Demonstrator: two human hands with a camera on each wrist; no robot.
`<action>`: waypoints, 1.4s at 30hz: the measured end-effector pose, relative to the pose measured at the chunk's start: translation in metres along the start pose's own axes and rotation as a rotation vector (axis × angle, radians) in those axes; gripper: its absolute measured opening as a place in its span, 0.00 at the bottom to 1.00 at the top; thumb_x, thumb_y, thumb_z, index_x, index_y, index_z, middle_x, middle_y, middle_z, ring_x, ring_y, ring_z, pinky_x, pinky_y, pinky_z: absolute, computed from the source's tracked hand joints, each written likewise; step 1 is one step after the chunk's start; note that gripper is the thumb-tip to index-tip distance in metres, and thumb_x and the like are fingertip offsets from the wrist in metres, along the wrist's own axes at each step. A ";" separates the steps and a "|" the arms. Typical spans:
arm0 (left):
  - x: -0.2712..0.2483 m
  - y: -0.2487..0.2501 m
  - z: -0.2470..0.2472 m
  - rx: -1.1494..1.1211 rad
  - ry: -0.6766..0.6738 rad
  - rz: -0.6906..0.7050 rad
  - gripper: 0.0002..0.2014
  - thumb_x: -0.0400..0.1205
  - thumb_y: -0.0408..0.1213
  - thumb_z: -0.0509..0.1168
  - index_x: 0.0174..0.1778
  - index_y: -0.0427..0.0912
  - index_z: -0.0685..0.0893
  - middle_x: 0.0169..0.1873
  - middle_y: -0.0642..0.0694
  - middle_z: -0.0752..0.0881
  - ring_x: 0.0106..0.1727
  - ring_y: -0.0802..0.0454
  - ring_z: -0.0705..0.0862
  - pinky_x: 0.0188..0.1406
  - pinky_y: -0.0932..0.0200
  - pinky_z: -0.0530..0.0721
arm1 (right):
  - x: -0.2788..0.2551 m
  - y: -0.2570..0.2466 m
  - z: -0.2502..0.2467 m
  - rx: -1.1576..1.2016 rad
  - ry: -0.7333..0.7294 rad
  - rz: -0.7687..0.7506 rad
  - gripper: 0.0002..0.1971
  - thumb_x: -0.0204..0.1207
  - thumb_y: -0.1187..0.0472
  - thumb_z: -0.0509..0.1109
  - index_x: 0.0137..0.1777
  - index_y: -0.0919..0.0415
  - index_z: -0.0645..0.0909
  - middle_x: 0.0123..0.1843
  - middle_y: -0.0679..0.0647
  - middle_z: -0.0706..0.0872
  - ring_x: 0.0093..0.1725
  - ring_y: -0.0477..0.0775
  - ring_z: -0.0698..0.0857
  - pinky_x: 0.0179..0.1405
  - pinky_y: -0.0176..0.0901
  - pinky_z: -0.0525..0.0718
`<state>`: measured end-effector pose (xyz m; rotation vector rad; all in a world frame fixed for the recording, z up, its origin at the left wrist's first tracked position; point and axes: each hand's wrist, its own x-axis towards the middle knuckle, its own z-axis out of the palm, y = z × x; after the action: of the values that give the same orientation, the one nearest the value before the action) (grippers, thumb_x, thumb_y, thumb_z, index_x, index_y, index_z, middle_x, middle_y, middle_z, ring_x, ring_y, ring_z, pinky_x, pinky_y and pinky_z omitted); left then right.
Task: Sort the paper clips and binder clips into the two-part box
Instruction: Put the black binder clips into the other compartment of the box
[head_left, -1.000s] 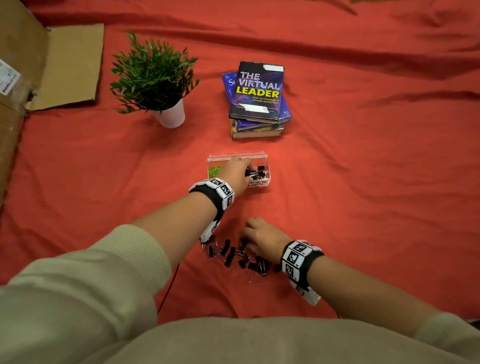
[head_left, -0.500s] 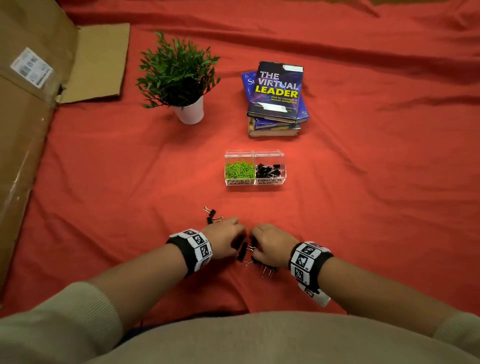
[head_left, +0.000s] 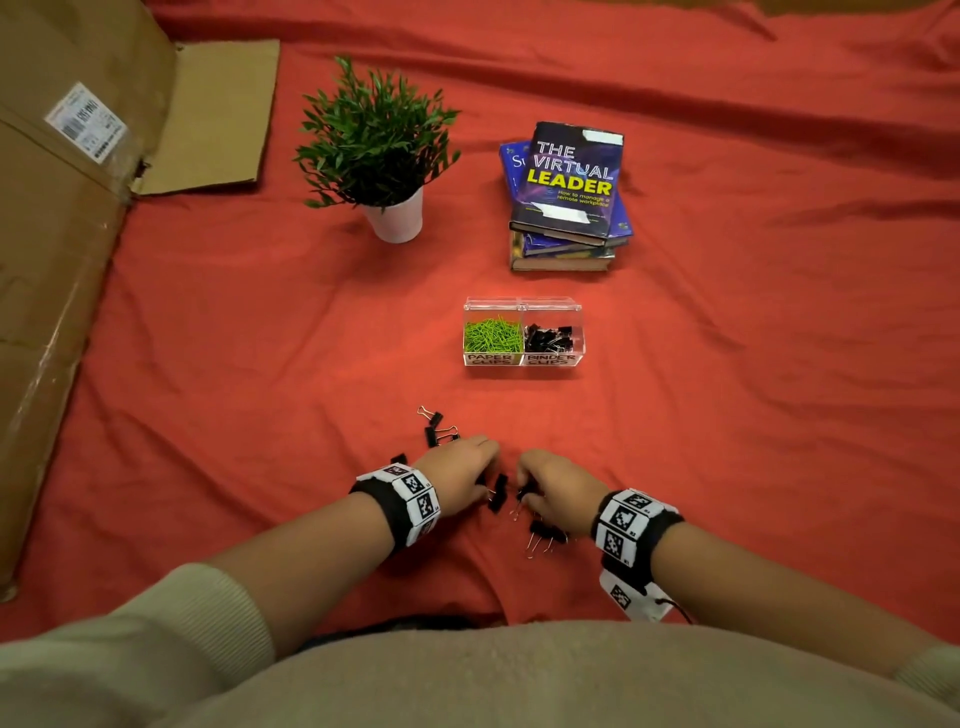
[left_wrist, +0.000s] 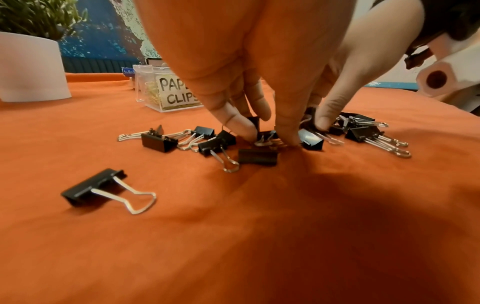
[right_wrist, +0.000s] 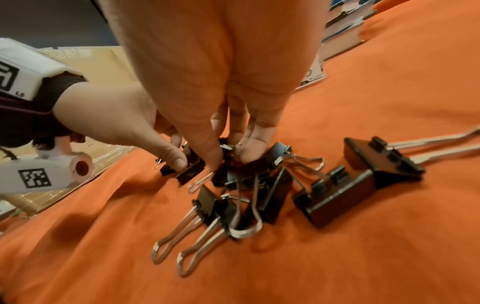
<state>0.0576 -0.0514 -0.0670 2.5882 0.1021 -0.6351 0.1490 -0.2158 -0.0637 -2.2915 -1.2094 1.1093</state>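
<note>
red cloth (head_left: 727, 415) covers the whole work surface, and everything sits on it. the two-part box (head_left: 523, 358) stands straight ahead of the person, well apart from both hands, w/ its long side across the view: green paper clips (head_left: 492, 335) in the left half marked paper clips, black binder clips in the right half (head_left: 550, 338) marked binder clips. no loose paper clips show on the cloth, so by my reckoning only binder clips are left to move.

the loose binder clips (left_wrist: 257, 156) lie in a scatter near the body, between and under both hands, w/ a few strays (head_left: 436, 423) just beyond the left wrist and one alone (left_wrist: 103, 187) nearer the left wrist cam. wire handles point every which way, so no common axis to line up on.

left hand (head_left: 460, 475) reaches down w/ thumb and fingertips (left_wrist: 239, 125) closing round a clip in the heap; looks like a pinch. right hand (head_left: 558, 491) does likewise just beside it, fingertips (right_wrist: 255, 142) curled onto a clip body. how many each one has, can't tell.

the relation that counts: the binder half is the box's right part, so the right hand has the straighter line to it; the left would have to pass over the paper-clip half.
</note>
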 end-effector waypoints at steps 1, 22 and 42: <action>0.000 0.000 -0.001 -0.001 -0.008 0.000 0.15 0.76 0.38 0.69 0.54 0.39 0.74 0.56 0.42 0.79 0.57 0.42 0.80 0.54 0.50 0.77 | 0.000 0.000 -0.001 0.022 0.003 0.009 0.08 0.71 0.67 0.68 0.47 0.57 0.75 0.41 0.45 0.76 0.40 0.49 0.76 0.36 0.34 0.69; 0.065 0.015 -0.075 -0.199 0.316 -0.007 0.09 0.79 0.30 0.65 0.53 0.39 0.86 0.53 0.42 0.86 0.55 0.45 0.83 0.54 0.61 0.76 | 0.083 0.013 -0.130 0.010 0.487 0.135 0.12 0.74 0.68 0.68 0.58 0.64 0.82 0.58 0.62 0.85 0.56 0.60 0.84 0.54 0.41 0.76; 0.076 0.035 -0.077 -0.107 0.367 0.031 0.10 0.79 0.38 0.67 0.55 0.45 0.83 0.58 0.47 0.81 0.62 0.47 0.75 0.66 0.51 0.74 | -0.031 0.040 -0.010 -0.380 -0.073 -0.127 0.26 0.65 0.51 0.73 0.64 0.54 0.72 0.61 0.54 0.71 0.59 0.55 0.72 0.58 0.52 0.79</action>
<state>0.1638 -0.0499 -0.0265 2.5669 0.2078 -0.1328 0.1682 -0.2636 -0.0653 -2.4125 -1.6950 0.9941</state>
